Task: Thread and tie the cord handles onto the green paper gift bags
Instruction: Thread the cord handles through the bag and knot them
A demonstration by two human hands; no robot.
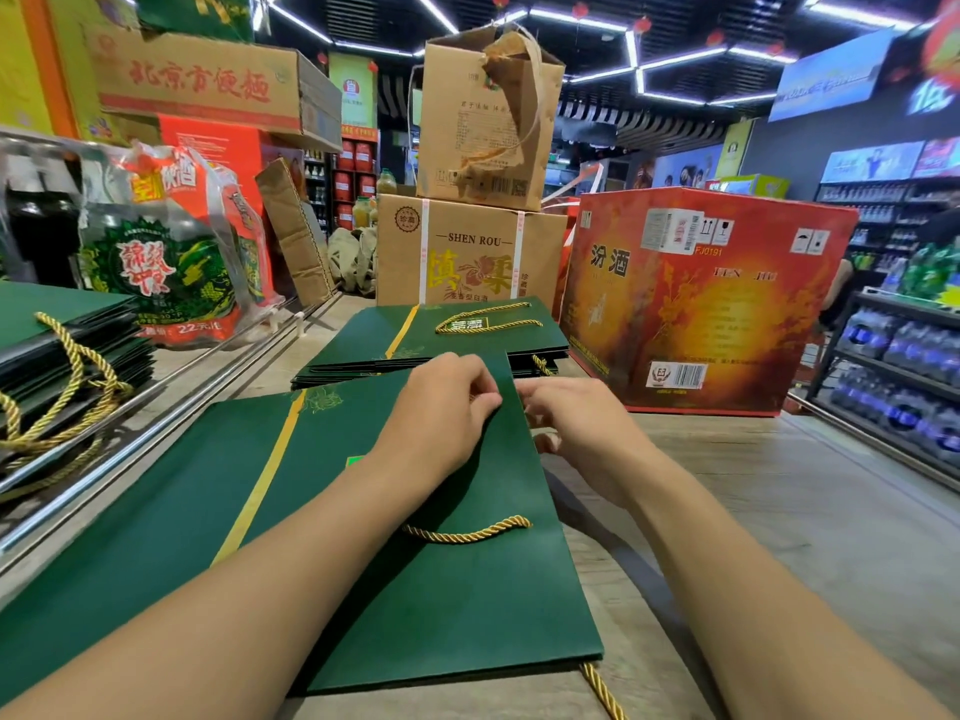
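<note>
A flat green paper gift bag [457,605] lies on the wooden counter in front of me. A gold twisted cord [467,532] loops out of its face, and one end trails past the near edge. My left hand [441,407] rests on the bag near its top edge, fingertips pinched together there; what they hold is hidden. My right hand [576,423] sits just beyond that edge with curled fingers, its fingertips hidden behind the bag's rim. Behind lies a stack of green bags [441,340] with a gold cord handle on top.
Another pile of green bags with gold cords [62,366] sits at the left beyond metal rails. A red liquor carton [701,304] stands at the right, brown cartons [467,246] behind the stack. Shelves of bottled water [904,366] line the far right.
</note>
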